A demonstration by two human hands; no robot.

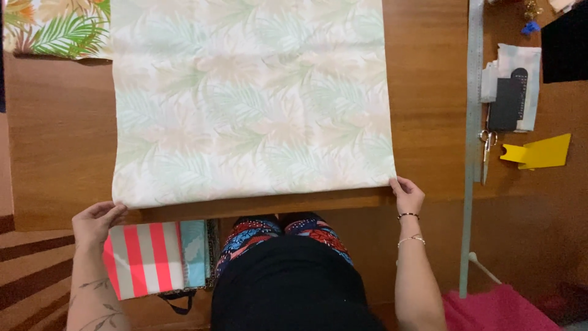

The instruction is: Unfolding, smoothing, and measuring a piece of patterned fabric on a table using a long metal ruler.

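Observation:
A large piece of pale fabric (251, 104) with a faint green and peach leaf print lies flat, wrong side up, on a brown wooden table (61, 159). My left hand (95, 222) pinches the fabric's near left corner at the table's front edge. At the near right corner, my right hand (406, 195) grips the cloth; bracelets circle that wrist. The fabric's near edge runs straight between both hands along the table edge.
A long metal ruler (471, 122) runs down the table's right side. Beside it lie small scissors (487, 147), a yellow card template (542, 152), a black gauge on white cloth (508, 92). Bright leaf-print fabric (55, 27) sits far left. A striped bag (147, 257) hangs below.

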